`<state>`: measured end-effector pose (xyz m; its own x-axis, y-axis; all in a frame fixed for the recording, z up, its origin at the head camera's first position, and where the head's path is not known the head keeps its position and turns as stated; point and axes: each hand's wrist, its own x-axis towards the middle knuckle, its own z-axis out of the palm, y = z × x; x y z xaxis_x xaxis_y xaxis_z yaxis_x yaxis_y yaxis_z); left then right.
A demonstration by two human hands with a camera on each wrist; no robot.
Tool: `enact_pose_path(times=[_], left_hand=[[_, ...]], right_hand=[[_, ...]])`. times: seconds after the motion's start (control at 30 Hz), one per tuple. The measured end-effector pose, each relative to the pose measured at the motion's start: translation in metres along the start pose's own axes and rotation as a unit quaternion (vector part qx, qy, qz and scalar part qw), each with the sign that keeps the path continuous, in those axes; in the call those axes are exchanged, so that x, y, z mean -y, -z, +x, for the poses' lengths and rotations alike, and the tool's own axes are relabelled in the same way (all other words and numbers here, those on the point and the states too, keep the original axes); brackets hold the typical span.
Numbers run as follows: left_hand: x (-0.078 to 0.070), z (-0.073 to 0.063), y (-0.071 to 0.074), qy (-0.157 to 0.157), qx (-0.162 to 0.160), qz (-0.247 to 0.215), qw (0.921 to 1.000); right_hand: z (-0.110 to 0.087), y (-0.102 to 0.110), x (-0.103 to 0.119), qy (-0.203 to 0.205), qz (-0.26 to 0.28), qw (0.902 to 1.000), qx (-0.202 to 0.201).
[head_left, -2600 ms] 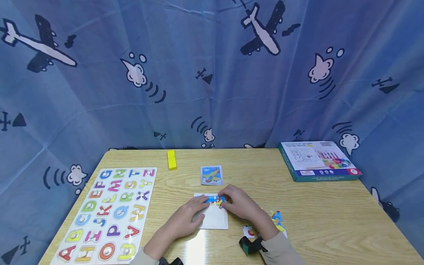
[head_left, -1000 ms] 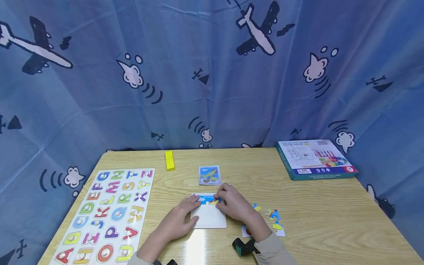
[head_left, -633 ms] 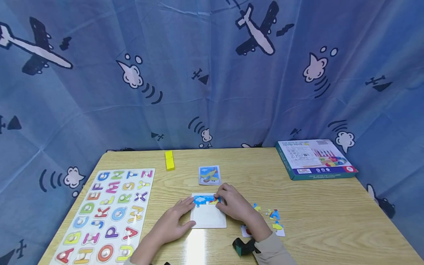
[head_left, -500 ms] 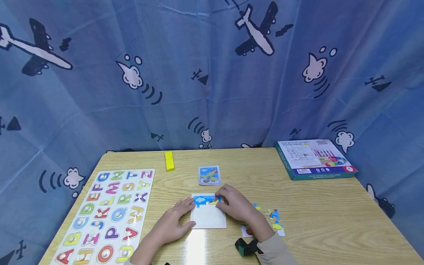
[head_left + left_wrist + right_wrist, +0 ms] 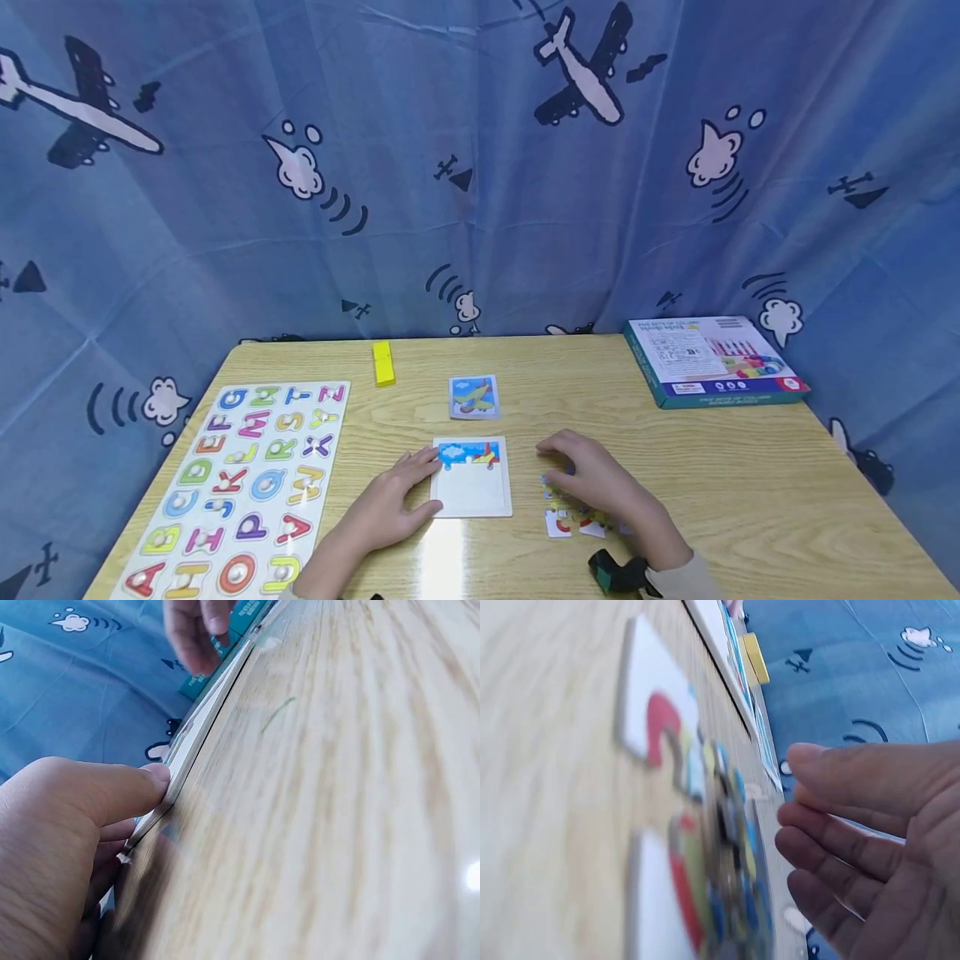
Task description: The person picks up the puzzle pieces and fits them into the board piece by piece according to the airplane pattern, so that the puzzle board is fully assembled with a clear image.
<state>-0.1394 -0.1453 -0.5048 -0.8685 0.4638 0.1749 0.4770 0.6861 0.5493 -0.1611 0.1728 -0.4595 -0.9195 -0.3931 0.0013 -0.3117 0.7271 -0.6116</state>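
Note:
A white square puzzle tray (image 5: 471,492) lies in mid-table, with a row of blue-sky puzzle pieces (image 5: 455,453) along its far side. My left hand (image 5: 390,504) rests at the tray's left edge, its thumb and fingers spread and touching the edge. Over the loose puzzle pieces (image 5: 558,524) right of the tray hovers my right hand (image 5: 596,479); its fingers are loosely bent and hold nothing. In the right wrist view those loose pieces (image 5: 656,694) lie below the fingers, apart from them. My right hand covers part of the pile in the head view.
Behind the tray lies a picture card (image 5: 474,397) of a yellow plane. A yellow block (image 5: 384,364) sits at the back. A letter board (image 5: 247,483) with knobbed letters fills the left side, and a flat boxed set (image 5: 716,362) stands at the back right.
My right hand has left the tray's far right corner and moved right, over the loose pieces. A red and yellow piece stays in the row. My left hand has slid slightly left, off the pieces.

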Motion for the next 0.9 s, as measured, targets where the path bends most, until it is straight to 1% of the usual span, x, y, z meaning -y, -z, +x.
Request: enact_pose_path(times=[0.17, 0.3, 0.43, 0.63, 0.9], left_hand=[[0.0, 0.0, 0.0, 0.0, 0.001, -0.003, 1.0], [0.0, 0.0, 0.0, 0.002, 0.001, -0.004, 1.0], [-0.001, 0.0, 0.0, 0.005, 0.003, -0.006, 1.0], [-0.001, 0.0, 0.001, 0.01, 0.005, -0.006, 0.9999], [-0.001, 0.0, 0.0, 0.006, 0.001, -0.006, 1.0]], right_hand=[[-0.01, 0.007, -0.011, -0.003, -0.008, 0.9997, 0.021], [-0.014, 0.01, -0.016, 0.017, -0.017, 0.999, 0.037], [-0.014, 0.01, -0.018, 0.022, -0.02, 0.9985, 0.046], [-0.013, 0.006, -0.019, 0.028, -0.027, 0.9984, 0.041], [-0.013, 0.004, -0.016, 0.016, -0.046, 0.9986, 0.023]])
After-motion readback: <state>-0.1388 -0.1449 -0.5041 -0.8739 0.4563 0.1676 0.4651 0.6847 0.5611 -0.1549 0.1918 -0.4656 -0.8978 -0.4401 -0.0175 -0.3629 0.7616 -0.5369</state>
